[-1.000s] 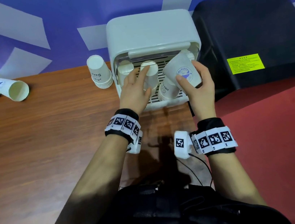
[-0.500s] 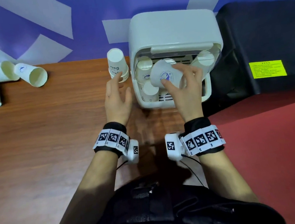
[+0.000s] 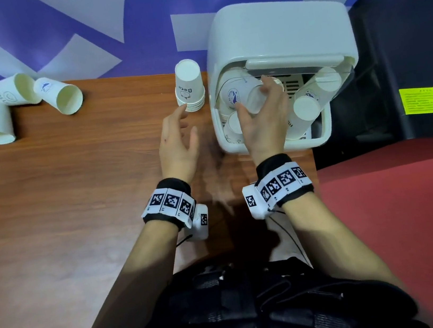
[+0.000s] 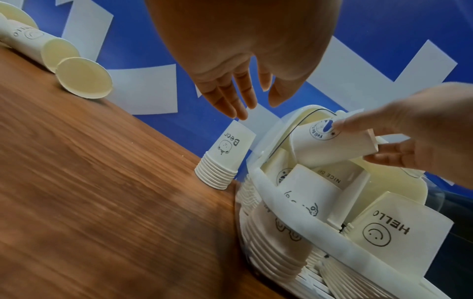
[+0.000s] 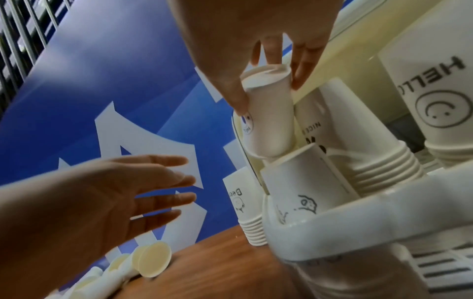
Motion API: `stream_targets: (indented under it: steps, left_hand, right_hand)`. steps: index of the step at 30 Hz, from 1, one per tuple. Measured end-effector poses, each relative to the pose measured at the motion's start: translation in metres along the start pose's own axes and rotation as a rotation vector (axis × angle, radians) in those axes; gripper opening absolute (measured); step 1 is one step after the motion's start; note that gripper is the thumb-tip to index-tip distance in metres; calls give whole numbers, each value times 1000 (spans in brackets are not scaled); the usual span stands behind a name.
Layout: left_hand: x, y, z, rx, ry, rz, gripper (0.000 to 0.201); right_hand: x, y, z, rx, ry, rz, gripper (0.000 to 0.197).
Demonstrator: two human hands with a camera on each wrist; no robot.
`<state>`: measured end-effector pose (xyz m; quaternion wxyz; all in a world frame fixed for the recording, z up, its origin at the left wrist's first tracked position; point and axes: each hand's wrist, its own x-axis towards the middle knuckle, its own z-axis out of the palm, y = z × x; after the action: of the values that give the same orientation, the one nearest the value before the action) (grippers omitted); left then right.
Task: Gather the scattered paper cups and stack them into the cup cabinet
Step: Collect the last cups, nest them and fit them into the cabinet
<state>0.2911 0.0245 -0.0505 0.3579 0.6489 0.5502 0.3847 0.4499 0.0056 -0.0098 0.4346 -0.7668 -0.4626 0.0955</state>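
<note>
The white cup cabinet [image 3: 277, 33] stands at the table's right end with its front open. My right hand [image 3: 259, 102] grips an upside-down paper cup with a blue round logo [image 3: 236, 95] inside the cabinet's left part, tilted above an inverted stack [image 5: 294, 188]. The same cup [image 4: 330, 141] shows in the left wrist view, and again as the held cup [image 5: 268, 119] in the right wrist view. My left hand [image 3: 182, 124] hovers open over the table, fingertips near a stack of inverted "Bear" cups [image 3: 189, 87] just left of the cabinet.
Several loose cups [image 3: 61, 95] lie on their sides at the table's far left. More stacks, one marked "HELLO" [image 4: 384, 228], fill the cabinet's right side. A black box [image 3: 407, 62] stands right of the cabinet. A blue and white wall runs behind.
My right hand has carried the logo cup from the cabinet's right side to its left part. My left hand has pulled out of the cabinet and moved left beside the Bear stack.
</note>
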Motion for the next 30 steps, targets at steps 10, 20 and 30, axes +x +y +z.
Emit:
stream_targets:
  steps: [10, 20, 30]
  left_hand:
    - [5, -6, 0, 9, 2, -2, 44]
    - [7, -8, 7, 5, -20, -19, 45]
    - [3, 6, 16, -26, -42, -49, 46]
  right_hand:
    - [12, 27, 29, -221, 97, -221, 28]
    - [19, 29, 28, -475, -57, -244, 49]
    - [22, -2, 17, -814, -584, -89, 72]
